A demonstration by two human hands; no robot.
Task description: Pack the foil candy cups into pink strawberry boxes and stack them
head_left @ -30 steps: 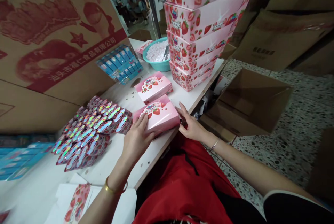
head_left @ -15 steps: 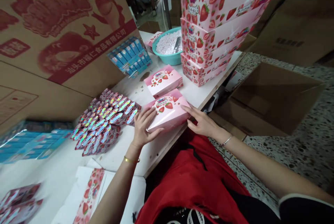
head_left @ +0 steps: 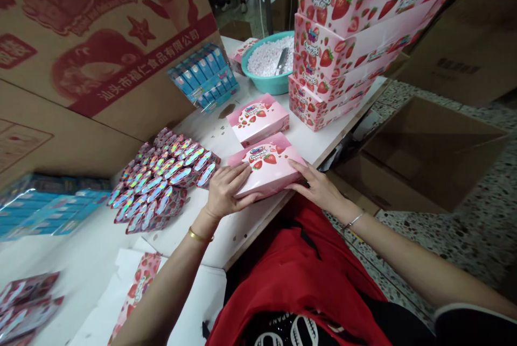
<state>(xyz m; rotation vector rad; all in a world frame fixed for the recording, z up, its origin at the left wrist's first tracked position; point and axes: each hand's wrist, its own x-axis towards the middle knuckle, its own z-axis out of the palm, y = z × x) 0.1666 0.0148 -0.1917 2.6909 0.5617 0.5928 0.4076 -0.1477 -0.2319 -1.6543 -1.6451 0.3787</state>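
Note:
A pink carton with strawberry print (head_left: 270, 166) lies at the table's front edge between my two hands. My left hand (head_left: 229, 187) grips its left end, fingers on the top and thumb along the near side. At the right end my right hand (head_left: 317, 187) holds it, fingertips on the top and thumb low on the near side. Just behind it rests a similar pink carton (head_left: 260, 120), lying flat. To the left of my left hand stands a cluster of small shiny strawberry packets (head_left: 161, 179) in rows.
Tall stacked strawberry boxes (head_left: 323, 55) stand at the right beside a teal basin (head_left: 270, 85) of white pellets with a scoop. Blue packs (head_left: 205, 77) lean on a large cardboard box (head_left: 133, 55). An open cardboard box (head_left: 436, 157) sits on the floor. Flat printed cardboard (head_left: 139, 287) lies front left.
My hands and the carton have shifted slightly right in view. The right thumb now presses the carton's near side. The camera's view has tilted a little.

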